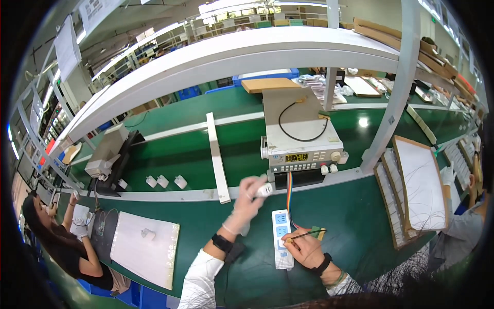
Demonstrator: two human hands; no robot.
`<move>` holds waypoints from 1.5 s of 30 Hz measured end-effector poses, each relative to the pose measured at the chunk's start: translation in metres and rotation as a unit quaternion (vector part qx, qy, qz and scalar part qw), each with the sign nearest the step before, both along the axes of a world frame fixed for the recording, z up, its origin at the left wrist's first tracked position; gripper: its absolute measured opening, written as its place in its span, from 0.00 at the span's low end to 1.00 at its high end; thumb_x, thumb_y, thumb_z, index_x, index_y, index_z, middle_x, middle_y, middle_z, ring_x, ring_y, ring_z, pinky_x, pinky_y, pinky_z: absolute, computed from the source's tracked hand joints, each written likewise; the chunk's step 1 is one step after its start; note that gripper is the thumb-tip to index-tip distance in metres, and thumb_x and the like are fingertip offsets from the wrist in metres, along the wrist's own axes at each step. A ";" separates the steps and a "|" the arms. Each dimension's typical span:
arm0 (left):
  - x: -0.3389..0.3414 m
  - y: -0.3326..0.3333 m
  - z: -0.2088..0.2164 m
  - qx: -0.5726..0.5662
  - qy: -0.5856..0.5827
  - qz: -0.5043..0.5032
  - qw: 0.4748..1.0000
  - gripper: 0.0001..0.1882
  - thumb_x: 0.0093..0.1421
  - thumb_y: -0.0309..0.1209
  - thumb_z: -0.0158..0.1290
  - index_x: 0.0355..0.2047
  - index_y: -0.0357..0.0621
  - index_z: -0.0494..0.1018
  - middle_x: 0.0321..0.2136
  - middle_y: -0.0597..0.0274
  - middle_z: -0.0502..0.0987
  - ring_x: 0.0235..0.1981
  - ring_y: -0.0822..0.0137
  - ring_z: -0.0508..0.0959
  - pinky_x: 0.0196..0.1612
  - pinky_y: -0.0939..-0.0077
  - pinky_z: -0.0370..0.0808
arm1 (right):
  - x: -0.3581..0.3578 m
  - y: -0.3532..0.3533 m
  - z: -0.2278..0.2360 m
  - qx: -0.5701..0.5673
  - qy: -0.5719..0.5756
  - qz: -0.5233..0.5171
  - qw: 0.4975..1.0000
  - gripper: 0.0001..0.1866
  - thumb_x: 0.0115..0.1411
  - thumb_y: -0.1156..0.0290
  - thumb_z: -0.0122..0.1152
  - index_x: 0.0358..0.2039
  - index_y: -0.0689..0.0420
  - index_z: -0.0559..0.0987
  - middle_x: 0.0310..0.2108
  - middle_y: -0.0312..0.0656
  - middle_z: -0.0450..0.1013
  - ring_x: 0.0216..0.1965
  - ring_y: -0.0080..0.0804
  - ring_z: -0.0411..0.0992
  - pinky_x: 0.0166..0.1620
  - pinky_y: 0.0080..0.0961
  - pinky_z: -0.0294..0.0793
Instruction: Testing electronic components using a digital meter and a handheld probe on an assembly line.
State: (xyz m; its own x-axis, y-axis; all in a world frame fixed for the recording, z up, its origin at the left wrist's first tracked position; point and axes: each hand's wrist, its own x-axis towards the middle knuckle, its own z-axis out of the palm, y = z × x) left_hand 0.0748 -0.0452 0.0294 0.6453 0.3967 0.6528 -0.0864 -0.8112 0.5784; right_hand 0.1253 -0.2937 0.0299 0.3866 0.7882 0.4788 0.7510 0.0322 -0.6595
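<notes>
My left hand (246, 205), in a thin translucent glove, is raised above the bench with its fingers closed on a white charger (265, 190) with ports in its face. Nearer to me and to the right, my right hand (309, 251) pinches a thin cable (309, 233) by its brass-coloured tip, low over a white power strip (281, 259) with blue socket faces. Whether the tip touches the strip I cannot tell. A green connector piece (316, 231) sits by the cable's other end. Rainbow ribbon wires (289, 198) run down from the bench instrument (303, 154) past the strip.
Several white chargers (162, 181) stand beyond the rail, left of a white bar (216, 157). One more charger (147, 235) lies on a white foam sheet (139, 260). Stacked trays (419, 185) stand at right. A person (77, 247) works at left, another (465, 226) at right.
</notes>
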 end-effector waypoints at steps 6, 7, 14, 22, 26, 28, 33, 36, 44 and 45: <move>0.001 0.111 -0.014 0.138 0.310 0.098 0.935 0.23 0.54 0.23 0.53 0.52 0.50 0.71 0.42 0.53 0.76 0.43 0.52 0.77 0.49 0.66 0.74 | -0.008 0.008 -0.008 0.010 0.033 0.031 0.999 0.07 0.57 0.66 0.63 0.36 0.51 0.80 0.28 0.36 0.68 0.25 0.32 0.71 0.27 0.28 0.70; 0.004 0.113 -0.008 0.181 0.393 0.095 0.896 0.22 0.55 0.24 0.51 0.52 0.51 0.71 0.42 0.54 0.76 0.43 0.53 0.77 0.47 0.66 0.74 | -0.005 0.007 -0.010 0.014 0.032 0.033 0.999 0.07 0.57 0.66 0.63 0.36 0.51 0.80 0.28 0.36 0.68 0.25 0.32 0.71 0.27 0.28 0.70; -0.013 0.155 0.025 0.308 0.556 0.259 0.727 0.18 0.59 0.30 0.48 0.49 0.56 0.74 0.45 0.53 0.77 0.48 0.52 0.76 0.48 0.55 0.72 | -0.003 -0.003 -0.003 -0.008 0.079 0.018 0.997 0.08 0.57 0.66 0.63 0.38 0.52 0.80 0.30 0.38 0.68 0.26 0.33 0.71 0.30 0.27 0.70; -0.122 0.233 -0.023 0.171 0.567 0.358 0.722 0.14 0.60 0.32 0.50 0.46 0.44 0.73 0.43 0.53 0.76 0.47 0.50 0.75 0.48 0.60 0.74 | -0.004 0.004 -0.006 -0.013 0.091 0.042 0.995 0.09 0.58 0.67 0.61 0.38 0.54 0.81 0.32 0.42 0.71 0.30 0.37 0.73 0.34 0.27 0.73; -0.103 0.158 0.008 0.097 0.307 0.272 0.907 0.18 0.54 0.26 0.55 0.47 0.41 0.71 0.38 0.56 0.76 0.44 0.54 0.76 0.48 0.64 0.74 | 0.002 -0.001 -0.010 0.009 0.078 0.025 0.997 0.10 0.58 0.64 0.62 0.39 0.52 0.80 0.31 0.37 0.70 0.29 0.36 0.73 0.31 0.29 0.71; -0.080 0.096 0.021 -0.075 0.160 0.081 0.981 0.22 0.54 0.24 0.56 0.50 0.40 0.69 0.38 0.61 0.76 0.44 0.62 0.76 0.50 0.68 0.73 | 0.001 -0.001 -0.012 -0.001 0.083 0.021 0.996 0.11 0.58 0.64 0.62 0.39 0.52 0.80 0.31 0.37 0.70 0.29 0.36 0.73 0.30 0.29 0.71; -0.035 -0.027 0.005 -0.452 0.089 -0.188 0.867 0.23 0.58 0.30 0.57 0.53 0.38 0.67 0.46 0.65 0.75 0.47 0.70 0.74 0.51 0.73 0.71 | 0.001 0.003 -0.014 0.000 0.069 0.027 0.997 0.11 0.58 0.64 0.62 0.40 0.53 0.80 0.30 0.37 0.70 0.28 0.36 0.73 0.30 0.29 0.72; -0.020 -0.054 -0.013 -0.453 0.127 -0.141 0.871 0.24 0.56 0.31 0.59 0.52 0.39 0.69 0.45 0.62 0.76 0.47 0.68 0.75 0.50 0.73 0.72 | -0.001 0.001 -0.010 0.004 0.066 0.021 0.998 0.11 0.58 0.64 0.62 0.40 0.53 0.80 0.31 0.38 0.71 0.28 0.37 0.74 0.30 0.30 0.72; -0.016 -0.049 -0.023 -0.074 0.227 -0.076 0.968 0.20 0.52 0.35 0.61 0.46 0.46 0.76 0.38 0.53 0.77 0.41 0.57 0.76 0.44 0.68 0.73 | 0.002 -0.002 -0.003 0.001 0.076 0.028 0.997 0.11 0.58 0.63 0.62 0.39 0.53 0.80 0.33 0.40 0.73 0.29 0.39 0.74 0.32 0.30 0.73; -0.016 -0.051 -0.025 -0.055 0.212 -0.063 0.974 0.19 0.52 0.36 0.62 0.44 0.47 0.77 0.36 0.51 0.77 0.38 0.54 0.76 0.41 0.66 0.74 | 0.001 -0.003 -0.002 -0.008 0.086 0.023 0.996 0.11 0.58 0.63 0.62 0.39 0.52 0.81 0.32 0.39 0.73 0.30 0.38 0.74 0.33 0.29 0.73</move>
State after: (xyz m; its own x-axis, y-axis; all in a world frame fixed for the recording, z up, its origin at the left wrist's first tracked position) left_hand 0.0589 -0.0963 0.0046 0.8958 0.3489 0.2754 0.0833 -0.7404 0.6670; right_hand 0.1262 -0.2964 0.0276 0.4245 0.8144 0.3956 0.6248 0.0526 -0.7790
